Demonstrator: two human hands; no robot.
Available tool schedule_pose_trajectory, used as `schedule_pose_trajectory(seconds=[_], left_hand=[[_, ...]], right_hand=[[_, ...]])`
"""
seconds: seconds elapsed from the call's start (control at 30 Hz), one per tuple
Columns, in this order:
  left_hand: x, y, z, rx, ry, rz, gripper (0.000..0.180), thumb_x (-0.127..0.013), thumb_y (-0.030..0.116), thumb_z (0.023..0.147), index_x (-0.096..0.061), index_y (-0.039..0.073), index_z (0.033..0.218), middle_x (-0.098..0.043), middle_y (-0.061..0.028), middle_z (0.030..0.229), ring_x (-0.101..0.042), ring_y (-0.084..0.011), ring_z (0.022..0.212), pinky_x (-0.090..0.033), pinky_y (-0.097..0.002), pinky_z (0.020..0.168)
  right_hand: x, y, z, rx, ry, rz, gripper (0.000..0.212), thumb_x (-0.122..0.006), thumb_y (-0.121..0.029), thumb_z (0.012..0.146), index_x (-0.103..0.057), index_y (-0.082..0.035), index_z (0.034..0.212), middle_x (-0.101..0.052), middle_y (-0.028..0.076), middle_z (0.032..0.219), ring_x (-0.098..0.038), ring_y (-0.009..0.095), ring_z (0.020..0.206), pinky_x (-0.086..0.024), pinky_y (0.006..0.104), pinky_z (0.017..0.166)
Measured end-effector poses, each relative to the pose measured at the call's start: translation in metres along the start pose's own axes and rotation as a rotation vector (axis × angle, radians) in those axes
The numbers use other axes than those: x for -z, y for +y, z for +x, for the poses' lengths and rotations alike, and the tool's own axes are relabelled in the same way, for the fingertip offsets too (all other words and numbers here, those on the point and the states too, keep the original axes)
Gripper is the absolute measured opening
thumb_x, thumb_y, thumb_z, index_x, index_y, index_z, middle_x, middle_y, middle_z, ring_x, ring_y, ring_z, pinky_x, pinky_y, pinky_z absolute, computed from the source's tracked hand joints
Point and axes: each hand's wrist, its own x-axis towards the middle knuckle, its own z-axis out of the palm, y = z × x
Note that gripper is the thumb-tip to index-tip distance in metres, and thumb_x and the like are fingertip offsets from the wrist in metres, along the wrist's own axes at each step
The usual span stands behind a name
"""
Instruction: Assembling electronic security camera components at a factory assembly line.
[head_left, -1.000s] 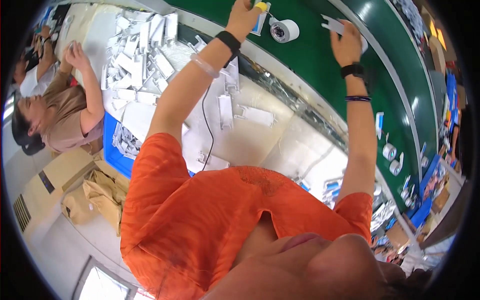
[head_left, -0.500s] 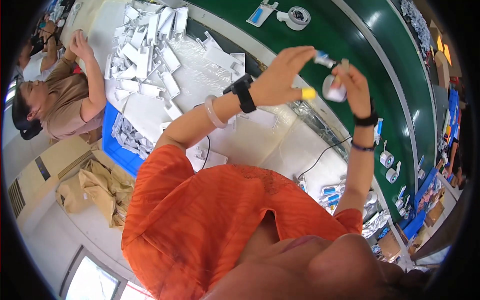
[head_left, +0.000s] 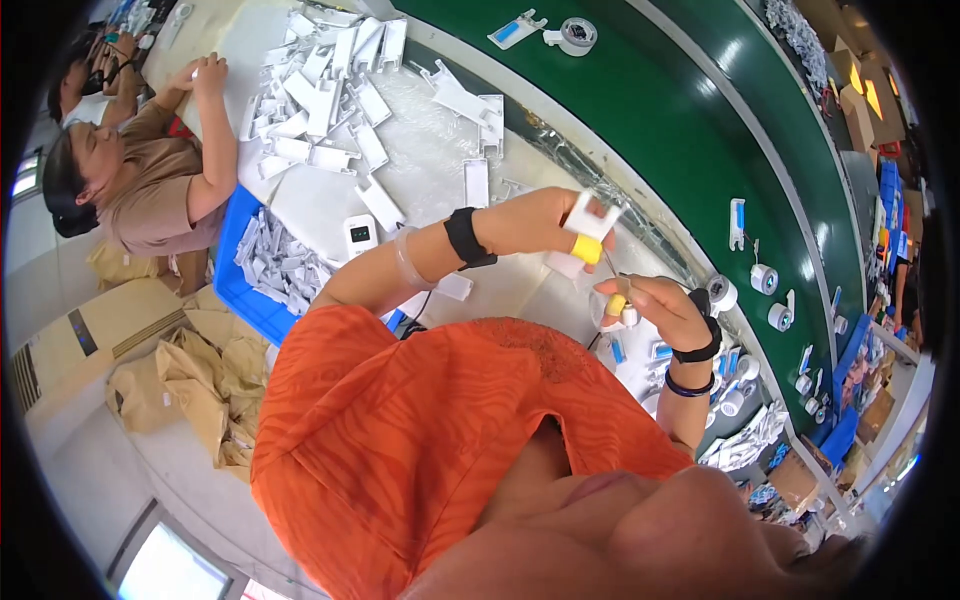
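1. Both hands, shifted: half a second earlier I had them up by the dark green conveyor belt (head_left: 640, 110); at this moment they were over the pale bench (head_left: 520, 285), closer to the orange shirt (head_left: 420, 420).
2. Left hand (head_left: 535, 222), one: fingers curled nearly closed, thumb in a yellow sleeve (head_left: 587, 249), gripping a white plastic forked bracket (head_left: 590, 222).
3. Bracket, position: above the bench, short of the belt. From the right hand (head_left: 662, 310) it lay up and left, just apart; the left hand was nearer, touching it.
4. Bracket, direction: prongs pointed away from the shirt, slightly right; long axis slanted back toward lower left, partly behind the thumb.
5. Right hand, one: fingertips drawn together on a small white piece (head_left: 628, 316); I could not tell its full shape.
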Motion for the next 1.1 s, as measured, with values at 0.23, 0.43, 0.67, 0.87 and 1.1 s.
schedule_pose_trajectory(seconds=[0.23, 0.43, 0.67, 0.87, 1.1], left_hand=[[-0.027, 0.013, -0.014, 0.097, 0.229, 0.372, 0.033, -0.07, 0.007, 0.078, -0.053, 0.004, 0.107, -0.06, -0.0088, 0.088, -0.06, -0.0145, 0.056, -0.05, -0.0285, 0.047], [-0.038, -0.019, -0.012, 0.107, 0.145, -0.059, 0.033, -0.052, 0.025, 0.095, -0.045, 0.003, 0.119, -0.058, -0.009, 0.083, -0.059, -0.0186, 0.054, -0.052, -0.03, 0.047], [-0.052, -0.02, -0.014, -0.009, 0.227, 0.002, 0.047, -0.038, 0.035, 0.102, -0.045, 0.006, 0.139, -0.06, -0.0091, 0.097, -0.061, -0.0151, 0.074, -0.057, -0.0295, 0.057], [-0.059, -0.017, -0.016, 0.016, 0.279, 0.014, 0.043, -0.038, 0.029, 0.101, -0.045, 0.006, 0.137, -0.061, -0.007, 0.091, -0.058, -0.0149, 0.059, -0.053, -0.0267, 0.053], [-0.068, -0.011, -0.016, -0.1, 0.209, 0.1, 0.045, -0.035, 0.011, 0.092, -0.044, 0.004, 0.135, -0.06, -0.0071, 0.089, -0.056, -0.0147, 0.059, -0.049, -0.026, 0.051]], right_hand=[[-0.052, 0.03, 0.005, 0.049, 0.592, -0.515, 0.014, -0.068, -0.002, 0.084, -0.068, -0.003, 0.098, -0.058, 0.008, 0.07, -0.061, 0.015, 0.062, -0.044, 0.0292, 0.054], [-0.077, 0.04, 0.019, 0.313, 1.254, -0.651, 0.018, -0.072, -0.003, 0.081, -0.066, -0.004, 0.098, -0.065, 0.007, 0.078, -0.062, 0.014, 0.062, -0.048, 0.0269, 0.055], [-0.07, 0.045, 0.012, 0.388, 1.165, -0.548, 0.018, -0.076, -0.001, 0.079, -0.068, 0.0, 0.094, -0.067, 0.007, 0.085, -0.061, 0.012, 0.07, -0.047, 0.0224, 0.063], [-0.073, 0.044, 0.006, 0.413, 1.123, -0.567, 0.017, -0.073, 0.0, 0.081, -0.068, -0.001, 0.097, -0.068, 0.009, 0.088, -0.061, 0.013, 0.07, -0.048, 0.0253, 0.064], [-0.072, 0.052, 0.007, 0.499, 1.138, -0.66, 0.017, -0.069, 0.002, 0.083, -0.068, -0.003, 0.099, -0.068, 0.01, 0.092, -0.064, 0.02, 0.078, -0.051, 0.0284, 0.067]])
